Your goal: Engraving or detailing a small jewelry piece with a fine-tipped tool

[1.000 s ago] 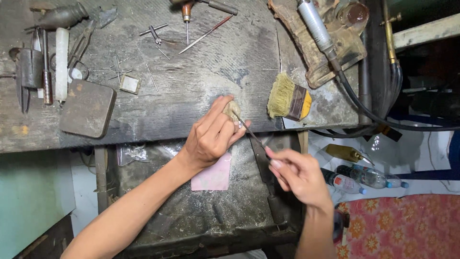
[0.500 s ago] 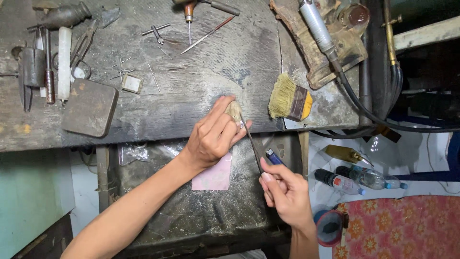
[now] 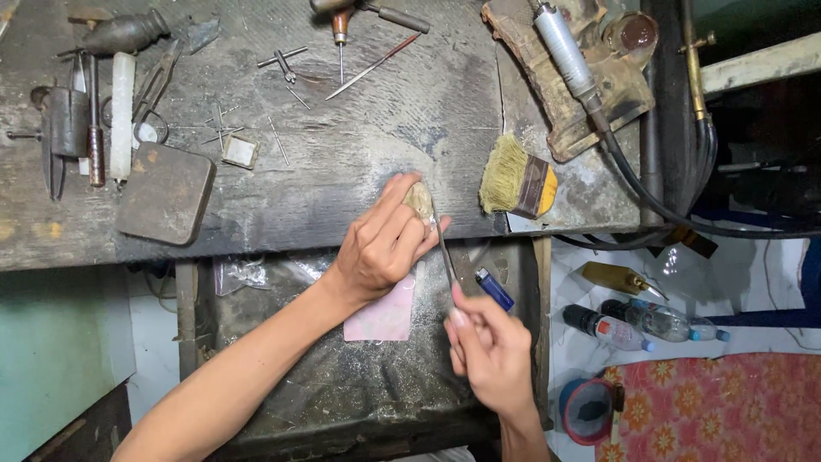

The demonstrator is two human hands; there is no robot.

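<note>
Table (image 3: pixel 342 171) back edge: awl (image 3: pixel 340 30), thin file (image 3: pixel 372 67). Left end: dark flat block (image 3: pixel 165 193), small square frame (image 3: pixel 239 151), pliers (image 3: pixel 154 90), white stick (image 3: pixel 122 103). Right end: yellow-handled brush (image 3: pixel 517 184), rotary handpiece (image 3: pixel 564 51) on a worn pad (image 3: pixel 581 94). Blue lighter (image 3: pixel 494 288) and pink paper (image 3: pixel 382 316) lie in the tray below the front edge; bottles (image 3: pixel 641 321) on the floor.

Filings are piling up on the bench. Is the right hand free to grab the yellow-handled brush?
Probably not yet: the right hand grips a thin file. The brush lies unobstructed on the bench.
</note>
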